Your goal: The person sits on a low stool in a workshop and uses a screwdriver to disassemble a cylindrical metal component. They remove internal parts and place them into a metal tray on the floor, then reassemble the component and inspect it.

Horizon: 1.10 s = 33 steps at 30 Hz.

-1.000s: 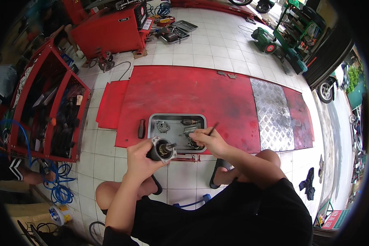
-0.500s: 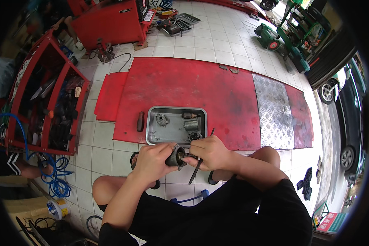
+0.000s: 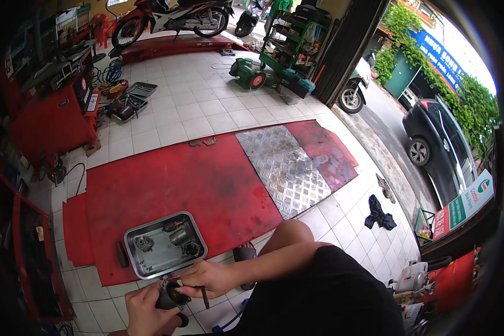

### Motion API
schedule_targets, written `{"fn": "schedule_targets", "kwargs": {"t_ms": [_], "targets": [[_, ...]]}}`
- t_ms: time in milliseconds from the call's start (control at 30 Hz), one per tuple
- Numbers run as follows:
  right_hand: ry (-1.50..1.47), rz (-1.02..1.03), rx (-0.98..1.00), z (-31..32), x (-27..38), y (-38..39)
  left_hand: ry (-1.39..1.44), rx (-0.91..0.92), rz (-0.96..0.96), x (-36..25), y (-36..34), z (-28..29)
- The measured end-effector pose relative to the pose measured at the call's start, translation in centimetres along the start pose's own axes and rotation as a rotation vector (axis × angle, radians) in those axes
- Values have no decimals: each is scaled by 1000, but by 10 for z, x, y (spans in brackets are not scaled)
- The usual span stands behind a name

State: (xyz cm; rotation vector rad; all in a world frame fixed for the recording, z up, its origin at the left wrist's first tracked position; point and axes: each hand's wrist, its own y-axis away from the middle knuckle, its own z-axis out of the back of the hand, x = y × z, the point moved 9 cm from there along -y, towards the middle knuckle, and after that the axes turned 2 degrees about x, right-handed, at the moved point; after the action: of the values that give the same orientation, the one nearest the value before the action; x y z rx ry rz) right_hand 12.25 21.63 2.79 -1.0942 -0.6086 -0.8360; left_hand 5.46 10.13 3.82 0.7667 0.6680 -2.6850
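My left hand [image 3: 143,309] is wrapped round a dark, cup-shaped metal housing [image 3: 167,298] just in front of the tray's near edge. My right hand [image 3: 211,278] grips a thin dark stick-like tool [image 3: 206,298], whose exact kind I cannot make out. Its thumb and fingertips reach the housing's open mouth, and they hide what is inside. Beyond the hands, a shallow metal tray [image 3: 130,246] holds a small cast metal part [image 3: 144,243], a metal cylinder [image 3: 179,236] and a dark round part [image 3: 192,248]. A dark tool handle [image 3: 122,255] lies left of the tray.
The tray rests on a red lift platform [image 3: 179,179] with a patterned metal plate [image 3: 283,168]. Further off are a red cabinet [image 3: 53,120], a tool tray [image 3: 141,89], a green compressor [image 3: 247,74] and a raised motorbike [image 3: 173,22]. A black cloth [image 3: 379,213] lies at right.
The view has swung to the right and up, so the tray and hands sit lower and further left. Both hands still hold the housing and the dark tool close together.
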Motion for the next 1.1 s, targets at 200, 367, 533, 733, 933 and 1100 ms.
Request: {"fn": "schedule_targets", "kwargs": {"t_ms": [200,367,533,733,933,1100], "targets": [[-53,7,-15,-1,1,0,-64,59,33,-9,-1,7],[-126,-5,-47,-6,3,-4,51,124,141,-15,0,17],[-116,-2,-69,-7,-2,3,102,168,169,-21,-5,17],[-110,-28,-80,-10,-3,5,160,156,159,-16,-6,11],[-49,-137,-55,-10,-17,0,36,97,146,15,7,-1],[70,-132,-18,-7,-3,-1,8,156,117,10,6,-5]]}}
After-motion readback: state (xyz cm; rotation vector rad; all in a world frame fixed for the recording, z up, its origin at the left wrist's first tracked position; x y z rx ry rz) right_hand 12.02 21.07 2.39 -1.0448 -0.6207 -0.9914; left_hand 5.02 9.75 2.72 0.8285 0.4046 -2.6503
